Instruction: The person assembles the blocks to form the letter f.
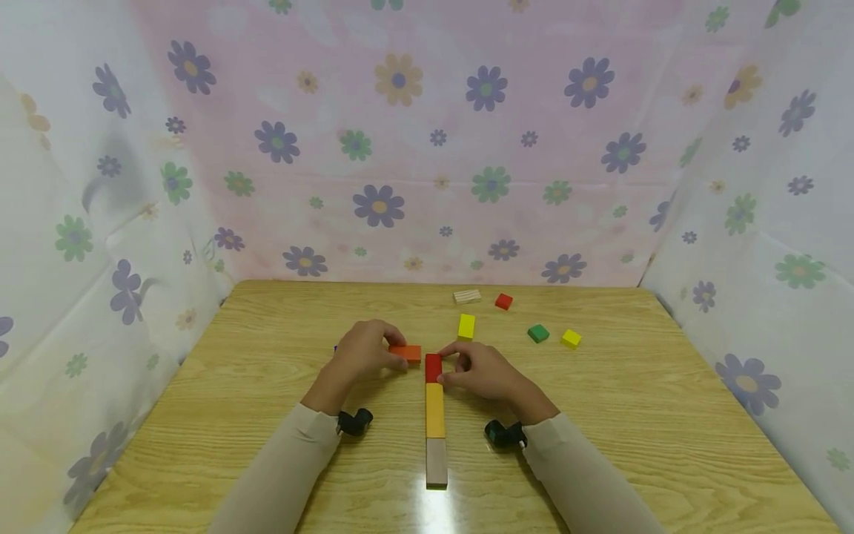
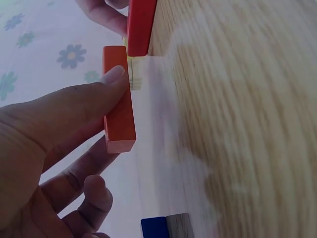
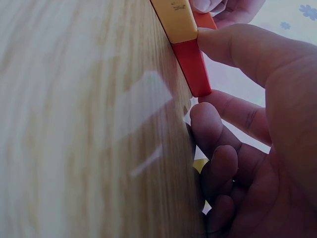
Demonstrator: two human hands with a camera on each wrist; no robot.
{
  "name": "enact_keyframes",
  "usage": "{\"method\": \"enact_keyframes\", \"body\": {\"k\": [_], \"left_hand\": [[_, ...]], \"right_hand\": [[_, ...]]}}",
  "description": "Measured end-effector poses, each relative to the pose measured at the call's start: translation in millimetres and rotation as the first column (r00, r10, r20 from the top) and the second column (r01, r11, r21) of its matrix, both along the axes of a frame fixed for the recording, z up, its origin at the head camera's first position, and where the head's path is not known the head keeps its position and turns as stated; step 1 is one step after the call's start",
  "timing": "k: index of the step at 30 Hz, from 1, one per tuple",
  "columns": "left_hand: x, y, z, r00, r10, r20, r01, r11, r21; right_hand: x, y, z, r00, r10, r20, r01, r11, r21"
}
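My left hand (image 1: pixel 363 352) pinches an orange block (image 1: pixel 408 354) between thumb and fingers, just left of the far end of a row of blocks. In the left wrist view the thumb lies along the face of the orange block (image 2: pixel 119 109). The row runs towards me: a red block (image 1: pixel 434 368), a yellow-orange block (image 1: pixel 435 410) and a plain greyish wood block (image 1: pixel 437 460), end to end. From the right side, my right hand (image 1: pixel 485 371) holds the red block, index fingertip at its far end and thumb near its joint with the yellow-orange one.
Beyond the hands lie a yellow block (image 1: pixel 466 327), a striped wood block (image 1: pixel 467 297) and a small red block (image 1: pixel 503 302). Farther right are a green block (image 1: pixel 538 333) and a small yellow block (image 1: pixel 571 339). A blue block (image 2: pixel 154 228) sits beside a wood-coloured block (image 2: pixel 180 225).
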State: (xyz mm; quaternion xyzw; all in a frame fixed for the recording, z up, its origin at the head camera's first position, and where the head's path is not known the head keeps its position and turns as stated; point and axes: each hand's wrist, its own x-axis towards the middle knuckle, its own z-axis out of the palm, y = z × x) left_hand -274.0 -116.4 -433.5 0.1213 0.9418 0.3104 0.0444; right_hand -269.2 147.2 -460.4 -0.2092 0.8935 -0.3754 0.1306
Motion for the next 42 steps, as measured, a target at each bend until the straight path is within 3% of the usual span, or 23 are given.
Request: {"method": "enact_keyframes", "body": {"k": [12, 42], "left_hand": [[5.3, 6.6, 1.8, 1.0, 0.001, -0.015, -0.002, 1.0, -0.03], [4.2, 10.2, -0.8, 1.0, 0.003, -0.006, -0.003, 0.997, -0.072]], "right_hand": [[-1.2, 1, -2.0, 1.0, 0.007, -0.018, -0.007, 1.0, -0.001], [-1.0, 1, -3.5, 1.0, 0.003, -0.02, -0.004, 1.0, -0.003]]}}
